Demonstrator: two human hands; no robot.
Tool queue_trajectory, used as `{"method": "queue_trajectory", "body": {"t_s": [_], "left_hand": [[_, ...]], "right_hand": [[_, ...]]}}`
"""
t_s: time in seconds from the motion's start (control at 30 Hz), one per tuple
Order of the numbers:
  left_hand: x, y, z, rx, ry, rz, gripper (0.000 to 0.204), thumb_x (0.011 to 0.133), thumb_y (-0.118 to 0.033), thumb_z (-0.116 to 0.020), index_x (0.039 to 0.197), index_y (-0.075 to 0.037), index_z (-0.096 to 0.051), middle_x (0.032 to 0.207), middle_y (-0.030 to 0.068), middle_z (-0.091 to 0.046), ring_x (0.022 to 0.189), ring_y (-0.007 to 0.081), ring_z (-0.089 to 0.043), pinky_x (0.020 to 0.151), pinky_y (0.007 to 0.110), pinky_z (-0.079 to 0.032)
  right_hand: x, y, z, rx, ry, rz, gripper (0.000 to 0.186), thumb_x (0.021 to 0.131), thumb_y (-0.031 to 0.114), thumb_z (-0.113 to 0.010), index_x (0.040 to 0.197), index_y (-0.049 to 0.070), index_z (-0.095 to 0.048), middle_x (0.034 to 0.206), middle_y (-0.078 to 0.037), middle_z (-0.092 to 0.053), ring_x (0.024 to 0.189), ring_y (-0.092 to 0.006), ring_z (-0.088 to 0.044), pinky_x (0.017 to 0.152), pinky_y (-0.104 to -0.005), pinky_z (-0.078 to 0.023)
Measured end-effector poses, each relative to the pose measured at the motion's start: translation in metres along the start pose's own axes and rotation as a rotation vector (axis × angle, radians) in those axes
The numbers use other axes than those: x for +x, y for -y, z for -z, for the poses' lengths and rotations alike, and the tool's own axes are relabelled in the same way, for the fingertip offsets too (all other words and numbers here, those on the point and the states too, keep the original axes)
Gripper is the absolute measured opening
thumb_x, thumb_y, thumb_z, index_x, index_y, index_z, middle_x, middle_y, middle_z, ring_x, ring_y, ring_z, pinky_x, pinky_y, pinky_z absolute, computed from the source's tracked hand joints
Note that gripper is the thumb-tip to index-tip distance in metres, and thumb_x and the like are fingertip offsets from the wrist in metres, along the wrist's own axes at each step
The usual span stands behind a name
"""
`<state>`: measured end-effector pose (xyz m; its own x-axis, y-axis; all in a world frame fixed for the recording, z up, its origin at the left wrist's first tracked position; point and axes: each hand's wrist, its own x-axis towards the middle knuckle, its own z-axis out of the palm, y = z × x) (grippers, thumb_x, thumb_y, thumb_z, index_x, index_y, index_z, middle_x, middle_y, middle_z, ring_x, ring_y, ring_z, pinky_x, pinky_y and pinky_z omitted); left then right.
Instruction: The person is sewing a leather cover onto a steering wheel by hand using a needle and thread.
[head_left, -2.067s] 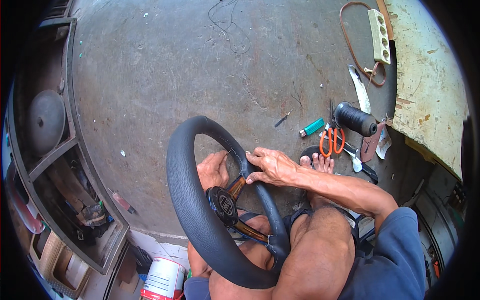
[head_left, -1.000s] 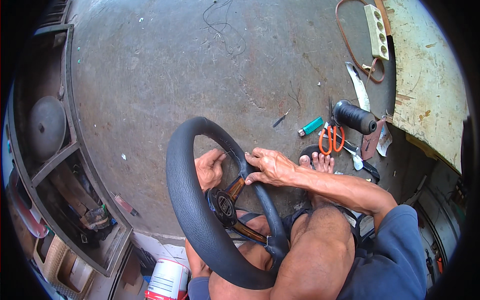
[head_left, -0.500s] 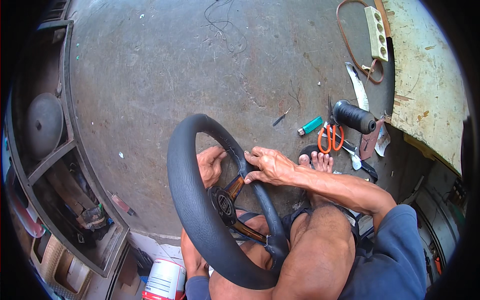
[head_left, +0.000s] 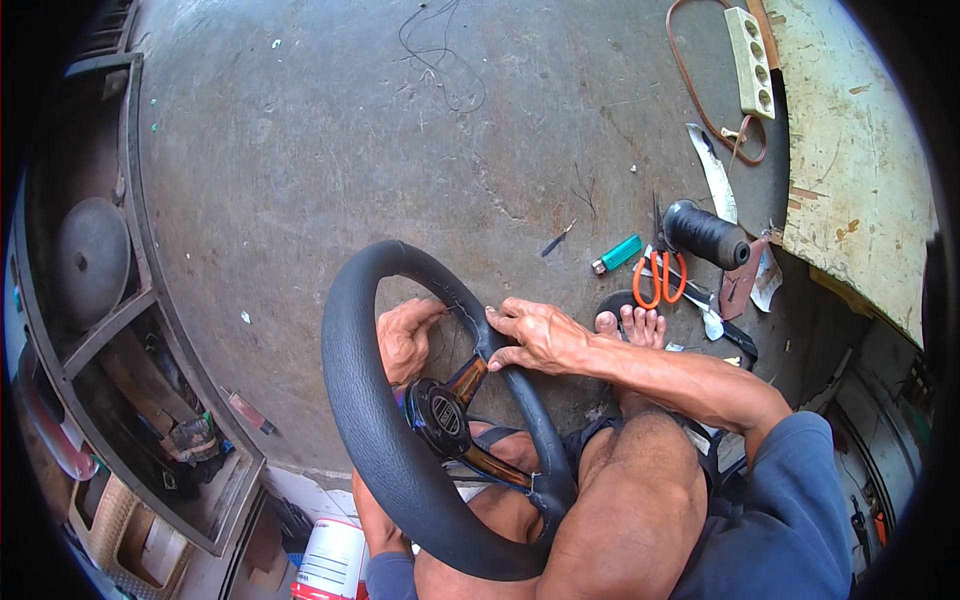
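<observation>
A steering wheel [head_left: 362, 420] covered in black leather-like material stands tilted against my bent legs. Along the inner edge of its rim runs a seam with stitches. Dark brown, glossy spokes [head_left: 468, 380] meet at a round black hub [head_left: 440, 415]. My right hand [head_left: 540, 337] grips the rim's right side by the upper spoke, thumb and fingers on either side of it. Behind the wheel, seen through its opening, my left hand [head_left: 404, 342] has its fingers curled together near the inner seam. Whatever those fingertips pinch is too small to make out.
By my foot lie orange-handled scissors [head_left: 660, 280], a black thread spool [head_left: 706, 234], a green lighter [head_left: 617, 255] and a small dark pointed tool [head_left: 558, 238]. A power strip [head_left: 749, 62] lies beside a worn board [head_left: 850, 150]. A metal-framed shelf [head_left: 150, 290] stands left, a paint can [head_left: 330, 558] below it.
The wheel's upper part has shifted slightly left and down. My left hand has moved slightly left with it, fingers still curled. My right hand keeps its hold on the rim.
</observation>
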<state>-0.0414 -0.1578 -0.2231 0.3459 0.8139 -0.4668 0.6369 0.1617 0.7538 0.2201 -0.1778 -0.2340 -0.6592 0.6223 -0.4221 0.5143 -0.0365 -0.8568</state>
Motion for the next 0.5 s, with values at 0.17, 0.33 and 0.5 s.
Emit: {"method": "queue_trajectory", "body": {"t_s": [0.17, 0.33, 0.5], "left_hand": [[0.001, 0.006, 0.003, 0.084, 0.0, -0.021, 0.025, 0.088, 0.006, -0.058, 0.106, -0.005, -0.072, 0.09, 0.0154, -0.071, 0.086, 0.0326, -0.072, 0.076, 0.04, -0.054], [0.005, -0.009, 0.001, 0.107, -0.054, -0.01, 0.028, 0.08, 0.013, -0.058, 0.099, 0.001, -0.073, 0.085, 0.0174, -0.071, 0.081, 0.0353, -0.071, 0.074, 0.039, -0.055], [0.0, 0.0, -0.005, 0.112, -0.094, -0.089, 0.017, 0.083, 0.008, -0.062, 0.096, 0.002, -0.071, 0.086, 0.0188, -0.071, 0.079, 0.0365, -0.071, 0.072, 0.041, -0.055]], "right_hand": [[0.002, 0.0, -0.002, -0.001, 0.005, 0.007, 0.079, 0.082, 0.042, -0.08, 0.134, -0.011, -0.056, 0.107, -0.023, -0.061, 0.103, -0.0395, -0.065, 0.087, -0.0446, -0.054], [0.002, 0.001, -0.003, -0.003, 0.001, 0.004, 0.077, 0.081, 0.041, -0.081, 0.132, -0.011, -0.058, 0.105, -0.023, -0.061, 0.102, -0.0398, -0.065, 0.086, -0.0452, -0.054], [0.004, 0.003, -0.005, 0.008, 0.014, -0.013, 0.079, 0.082, 0.046, -0.079, 0.135, -0.009, -0.057, 0.105, -0.021, -0.06, 0.103, -0.0379, -0.063, 0.088, -0.0431, -0.052]]}}
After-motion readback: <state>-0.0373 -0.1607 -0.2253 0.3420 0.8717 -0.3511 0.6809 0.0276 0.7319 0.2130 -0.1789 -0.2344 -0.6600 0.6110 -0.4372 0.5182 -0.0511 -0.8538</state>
